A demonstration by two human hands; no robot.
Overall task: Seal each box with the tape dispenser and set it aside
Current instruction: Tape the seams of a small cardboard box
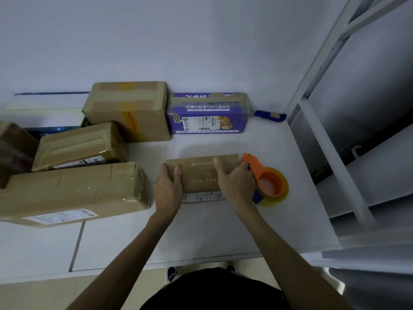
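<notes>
The box [201, 175] is being worked on toward the right edge of the table [201, 238], about midway between its front and back edges. Its left end is being gripped by the left hand [167, 189], with the fingers curled over that end. The dispenser [268, 180] is being gripped by the right hand [237, 186] at the box's right end, touching it, while the thumb is being laid across the top. Whether a strip is already lying on the top cannot be told. The step in hand is being judged as the tape pass along the top. For a clean seal, the box is best being braced hard against the table by the left hand while the dispenser is being drawn in one straight line over the flap seam. The roll should be pressed low so the tape is being rubbed flat, and the strip should be carried down over both ends before being cut. Other boxes, among them a large box [73, 189] at the left edge and a purple box [207, 113] at the back edge, are lying well apart. A knife [270, 115] is lying in the back right corner.
</notes>
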